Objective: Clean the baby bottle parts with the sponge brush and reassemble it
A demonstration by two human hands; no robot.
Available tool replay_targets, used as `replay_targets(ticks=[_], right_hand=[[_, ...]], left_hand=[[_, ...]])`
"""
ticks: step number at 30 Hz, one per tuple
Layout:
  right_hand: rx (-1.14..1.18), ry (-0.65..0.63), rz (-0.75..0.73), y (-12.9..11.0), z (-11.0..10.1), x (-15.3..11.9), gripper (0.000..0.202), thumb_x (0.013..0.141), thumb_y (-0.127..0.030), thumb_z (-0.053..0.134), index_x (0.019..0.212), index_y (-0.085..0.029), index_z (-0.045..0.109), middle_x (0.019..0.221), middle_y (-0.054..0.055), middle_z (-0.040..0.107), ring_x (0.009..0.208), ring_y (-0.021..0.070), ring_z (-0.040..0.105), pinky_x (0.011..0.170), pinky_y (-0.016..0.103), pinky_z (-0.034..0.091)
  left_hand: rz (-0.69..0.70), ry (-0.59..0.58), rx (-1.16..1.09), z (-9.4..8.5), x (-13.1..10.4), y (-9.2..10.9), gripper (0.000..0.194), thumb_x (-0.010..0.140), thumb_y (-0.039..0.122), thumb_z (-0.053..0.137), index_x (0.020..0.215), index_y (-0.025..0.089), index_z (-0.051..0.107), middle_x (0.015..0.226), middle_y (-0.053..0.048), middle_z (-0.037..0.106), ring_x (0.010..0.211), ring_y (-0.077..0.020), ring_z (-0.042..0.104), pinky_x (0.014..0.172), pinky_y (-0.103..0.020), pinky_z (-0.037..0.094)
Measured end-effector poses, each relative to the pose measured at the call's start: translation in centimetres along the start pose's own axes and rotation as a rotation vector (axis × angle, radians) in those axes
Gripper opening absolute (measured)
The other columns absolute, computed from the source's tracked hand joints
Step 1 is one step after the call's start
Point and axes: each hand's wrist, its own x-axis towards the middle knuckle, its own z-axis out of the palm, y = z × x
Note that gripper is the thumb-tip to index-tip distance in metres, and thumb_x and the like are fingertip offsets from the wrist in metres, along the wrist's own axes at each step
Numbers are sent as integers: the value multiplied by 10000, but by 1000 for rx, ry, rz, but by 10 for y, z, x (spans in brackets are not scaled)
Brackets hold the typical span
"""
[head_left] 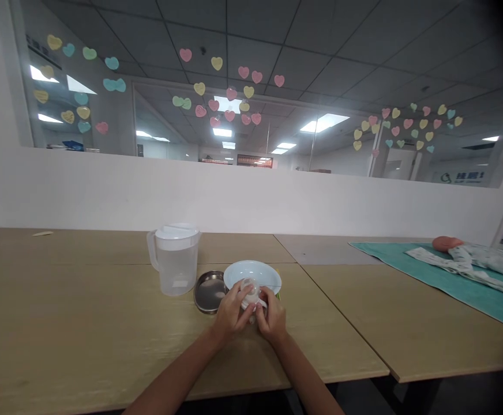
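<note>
Both hands meet over the table in front of the light blue basin (pixel 251 267). They hold a small white baby bottle (pixel 250 295) with a clear, rounded top and what looks like a white handle. My left hand (pixel 231 313) is closed around its left side, fingers over the clear part. On the other side, my right hand (pixel 272 315) pinches the white part near the handle. The bottle's lower end is mostly hidden by my fingers. A round metal tray (pixel 210 291) lies just left of the basin, near my left hand.
A clear lidded pitcher (pixel 177 266) stands left of the tray. On the right, a doll (pixel 447 244) in patterned clothing lies on a green towel (pixel 390 259). Seams divide the wooden tabletop (pixel 104 328), whose front edge is close to me. Behind is a white wall with windows.
</note>
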Motion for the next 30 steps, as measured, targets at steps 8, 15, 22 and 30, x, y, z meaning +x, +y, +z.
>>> replay_targets(ticks=[8,15,22,30], right_hand=[[6,-21,-13,2,1,-1,276,854,-248,415,1107,-168,492,884,61,612,766,170,597,669,284,477],[26,-26,-9,2,2,-2,256,849,-226,429,1091,-170,490,891,59,595,787,168,583,684,283,474],[-6,47,-78,0,1,1,238,836,-199,430,1059,-158,501,884,76,573,809,187,545,696,314,465],[-30,45,-94,1,2,-2,218,826,-168,425,1011,-158,540,885,78,562,832,191,530,713,321,461]], left_hand=[[-190,-48,-93,-4,1,4,522,894,325,458,1378,211,301,1262,-119,523,1149,-222,512,966,-384,426],[-285,-60,-161,-5,1,4,600,875,364,492,1403,202,259,1306,-118,500,1164,-234,498,978,-391,405],[-200,-57,-229,-9,1,3,576,864,353,497,1388,214,303,1316,-112,482,1174,-248,478,983,-388,392],[-144,-81,-224,-11,1,2,564,859,368,469,1382,223,317,1133,-93,536,1011,-227,510,892,-387,413]])
